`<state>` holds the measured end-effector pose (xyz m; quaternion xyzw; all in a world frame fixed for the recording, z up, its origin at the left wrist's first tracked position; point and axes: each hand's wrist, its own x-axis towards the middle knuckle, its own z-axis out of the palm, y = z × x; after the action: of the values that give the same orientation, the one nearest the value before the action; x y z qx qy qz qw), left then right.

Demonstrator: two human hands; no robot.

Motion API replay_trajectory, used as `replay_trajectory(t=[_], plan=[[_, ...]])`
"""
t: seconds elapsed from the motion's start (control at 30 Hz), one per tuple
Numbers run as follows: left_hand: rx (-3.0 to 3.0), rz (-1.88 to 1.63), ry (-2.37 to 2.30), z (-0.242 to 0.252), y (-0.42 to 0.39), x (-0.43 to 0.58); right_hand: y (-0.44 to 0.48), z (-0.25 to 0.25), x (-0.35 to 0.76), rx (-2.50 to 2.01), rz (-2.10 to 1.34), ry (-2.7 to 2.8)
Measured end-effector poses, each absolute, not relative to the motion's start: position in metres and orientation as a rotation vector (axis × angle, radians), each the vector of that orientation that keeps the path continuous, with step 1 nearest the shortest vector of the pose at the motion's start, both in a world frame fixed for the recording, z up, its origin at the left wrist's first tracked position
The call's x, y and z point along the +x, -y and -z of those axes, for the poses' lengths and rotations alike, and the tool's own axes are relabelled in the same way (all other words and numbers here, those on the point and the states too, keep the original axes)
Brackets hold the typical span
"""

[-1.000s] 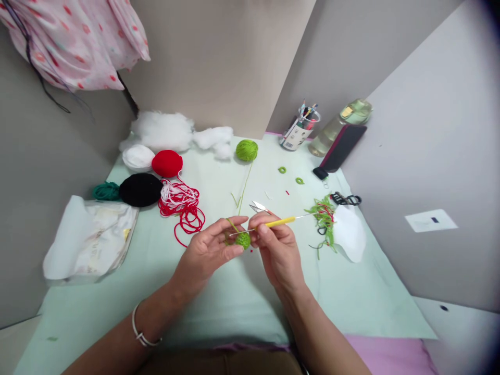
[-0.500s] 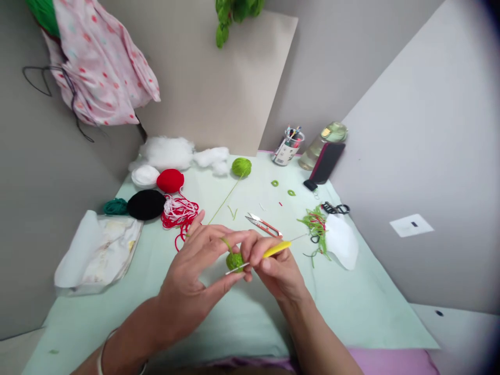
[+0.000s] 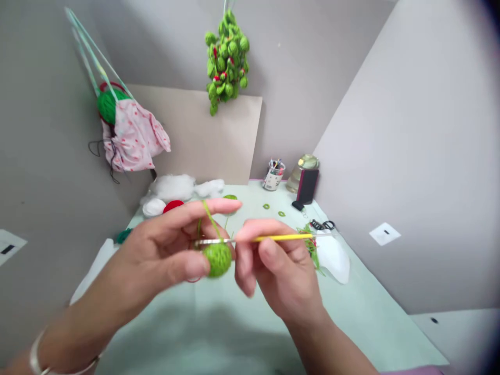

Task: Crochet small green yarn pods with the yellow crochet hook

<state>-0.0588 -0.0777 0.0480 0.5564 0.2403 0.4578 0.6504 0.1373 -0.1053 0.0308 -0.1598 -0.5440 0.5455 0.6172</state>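
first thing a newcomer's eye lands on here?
The two hands raised mid-frame: the left hand pinches a small green crochet ball, and the right hand holds a yellow-handled hook whose metal tip lies across its top. Next, the cluster of green balls hanging on the back wall, and the pink spotted bag hanging at left.

left hand [image 3: 164, 250]: green crochet ball [image 3: 217, 259] | right hand [image 3: 281, 271]: crochet hook [image 3: 265, 239]
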Motion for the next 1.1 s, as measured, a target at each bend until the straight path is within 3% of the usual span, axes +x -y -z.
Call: replay_trajectory(t=[0.1, 0.43, 0.9, 1.1], plan=[[1.18, -0.976, -0.419, -0.043, 0.046, -0.044, 0.079, -0.027, 0.137, -0.478, -1.104, 1.219], [1.101, -1.0, -0.231, -0.024, 0.004, -0.017, 0.037, -0.022, 0.155, -0.529, -1.058, 1.223], [1.126, -1.115, -0.73, -0.007, -0.001, -0.025, 0.012, 0.0, 0.156, -0.601, -0.992, 1.421], [1.131, -1.066, -0.726, 0.0, -0.005, -0.028, 0.008, 0.009, 0.151, -0.63, -0.957, 1.376]])
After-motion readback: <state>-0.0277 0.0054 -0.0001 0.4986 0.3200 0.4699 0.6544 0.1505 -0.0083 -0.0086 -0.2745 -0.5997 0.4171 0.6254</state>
